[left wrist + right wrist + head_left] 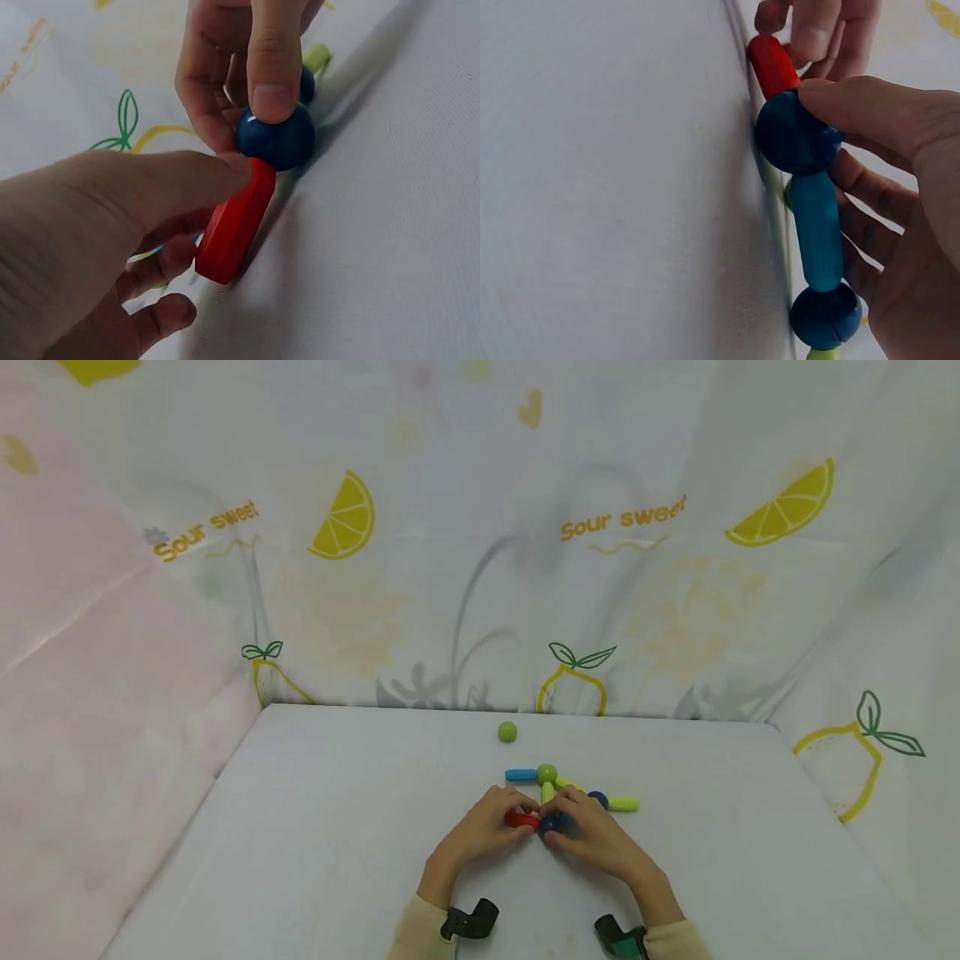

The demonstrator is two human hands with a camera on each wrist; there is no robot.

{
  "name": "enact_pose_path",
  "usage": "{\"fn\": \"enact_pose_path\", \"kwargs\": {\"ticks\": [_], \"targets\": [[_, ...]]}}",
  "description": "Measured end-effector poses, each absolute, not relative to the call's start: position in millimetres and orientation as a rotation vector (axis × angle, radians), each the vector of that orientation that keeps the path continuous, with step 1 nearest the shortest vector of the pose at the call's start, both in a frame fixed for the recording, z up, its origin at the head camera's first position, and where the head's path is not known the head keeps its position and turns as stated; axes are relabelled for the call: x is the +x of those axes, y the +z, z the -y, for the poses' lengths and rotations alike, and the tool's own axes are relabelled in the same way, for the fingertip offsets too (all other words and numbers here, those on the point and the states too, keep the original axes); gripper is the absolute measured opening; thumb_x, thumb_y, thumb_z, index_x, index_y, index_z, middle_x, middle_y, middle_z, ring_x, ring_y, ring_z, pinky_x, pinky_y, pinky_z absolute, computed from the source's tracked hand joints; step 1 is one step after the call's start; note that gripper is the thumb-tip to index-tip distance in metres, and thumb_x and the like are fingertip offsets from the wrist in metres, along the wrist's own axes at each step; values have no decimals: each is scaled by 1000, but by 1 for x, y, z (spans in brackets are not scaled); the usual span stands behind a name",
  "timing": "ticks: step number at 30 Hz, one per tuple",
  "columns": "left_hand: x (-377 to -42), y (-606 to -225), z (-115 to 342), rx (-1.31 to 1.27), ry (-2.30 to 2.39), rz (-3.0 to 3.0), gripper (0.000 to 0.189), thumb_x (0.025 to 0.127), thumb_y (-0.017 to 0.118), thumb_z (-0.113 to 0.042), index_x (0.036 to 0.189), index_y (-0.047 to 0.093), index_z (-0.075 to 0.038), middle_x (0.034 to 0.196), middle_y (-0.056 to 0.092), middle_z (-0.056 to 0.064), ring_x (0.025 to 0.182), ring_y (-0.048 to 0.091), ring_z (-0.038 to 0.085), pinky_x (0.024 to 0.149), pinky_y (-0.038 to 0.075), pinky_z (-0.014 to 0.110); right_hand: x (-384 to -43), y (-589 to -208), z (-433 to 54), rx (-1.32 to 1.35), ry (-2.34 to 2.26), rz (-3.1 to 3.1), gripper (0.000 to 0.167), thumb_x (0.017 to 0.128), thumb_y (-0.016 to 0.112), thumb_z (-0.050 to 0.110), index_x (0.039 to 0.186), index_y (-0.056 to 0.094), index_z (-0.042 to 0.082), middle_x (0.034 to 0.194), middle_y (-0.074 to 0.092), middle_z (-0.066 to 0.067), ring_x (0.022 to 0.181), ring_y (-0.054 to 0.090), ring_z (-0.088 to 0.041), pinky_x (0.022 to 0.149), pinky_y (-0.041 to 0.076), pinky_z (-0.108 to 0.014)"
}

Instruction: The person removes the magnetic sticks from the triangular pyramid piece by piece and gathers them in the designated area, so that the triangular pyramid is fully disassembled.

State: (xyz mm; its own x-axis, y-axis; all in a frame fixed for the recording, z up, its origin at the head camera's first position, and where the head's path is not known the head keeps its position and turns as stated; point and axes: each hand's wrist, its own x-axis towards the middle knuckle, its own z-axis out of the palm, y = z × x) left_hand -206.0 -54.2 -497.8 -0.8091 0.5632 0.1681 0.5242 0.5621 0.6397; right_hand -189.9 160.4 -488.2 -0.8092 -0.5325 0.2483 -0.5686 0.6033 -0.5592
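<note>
Black wrist camera (472, 919) on the left arm, at the cuff of the beige sleeve (424, 931). Left hand (480, 828): mostly closed, thumb and fingers pinching the red rod (521, 820). Rod sits a bit right of desk (337, 827) middle, well in from the far edge; its right end meets the first dark blue ball (277, 139). Beyond, loose green ball (507, 732), near the middle of the desk's far edge, apart from the rest. Light blue rod (520, 775) between that ball and the hands, lying roughly parallel to the far edge, right end in the green joint ball (547, 773). From that joint, one yellow-green rod (547, 792) runs toward the near side, lower end hidden by fingers; another (568, 784) slants right, partly behind the right hand (588, 831). Right hand: curled, thumb on the first dark blue ball, fingers round its other side, so it has hold of it. Teal rod (817, 232) joins that ball to the second dark blue ball (826, 315). Last, rightmost yellow-green rod (624, 804) sticks out from the second ball toward the desk's right edge.
</note>
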Motion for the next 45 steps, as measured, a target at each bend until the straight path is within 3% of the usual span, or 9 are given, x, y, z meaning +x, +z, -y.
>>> {"fn": "enact_pose_path", "kwargs": {"ticks": [8,18,25,30,38,45], "targets": [[-205,-502,56,856,989,-2779,19,82,73,-20,101,69,-18,95,62,-4,86,49,8,79,44,24,-190,-491,-160,938,967,2752,26,80,75,19,105,64,17,104,57,7,95,56,-9,84,48,-33],[-210,-505,66,946,1034,-2675,17,89,66,-28,103,69,-19,93,62,-6,82,47,3,73,39,17,-192,-493,-158,945,939,2724,27,78,75,17,102,63,18,101,57,8,92,55,-6,83,48,-32],[-214,-504,78,998,1134,-2609,17,92,61,-29,103,69,-20,98,66,-8,88,51,4,79,41,20,-192,-492,-162,890,897,2717,27,76,76,14,100,64,17,98,57,9,93,55,-5,85,47,-37],[-218,-507,96,786,1250,-2766,17,87,68,-23,104,69,-23,96,64,-10,86,50,6,78,43,23,-192,-492,-168,850,902,2766,27,78,74,14,102,63,18,99,56,11,93,54,-4,85,45,-41],[-224,-518,114,479,1341,-3076,21,82,73,-14,102,71,-16,98,63,2,88,47,14,76,42,29,-191,-491,-170,915,940,2782,26,79,74,16,102,63,19,101,56,11,93,54,-2,84,45,-35],[-227,-520,116,379,1401,-3141,22,82,72,-10,103,70,-15,103,61,7,93,47,21,78,42,34,-189,-483,-169,963,1021,2852,17,87,68,20,103,63,16,102,56,8,94,55,-6,85,48,-30]]}}
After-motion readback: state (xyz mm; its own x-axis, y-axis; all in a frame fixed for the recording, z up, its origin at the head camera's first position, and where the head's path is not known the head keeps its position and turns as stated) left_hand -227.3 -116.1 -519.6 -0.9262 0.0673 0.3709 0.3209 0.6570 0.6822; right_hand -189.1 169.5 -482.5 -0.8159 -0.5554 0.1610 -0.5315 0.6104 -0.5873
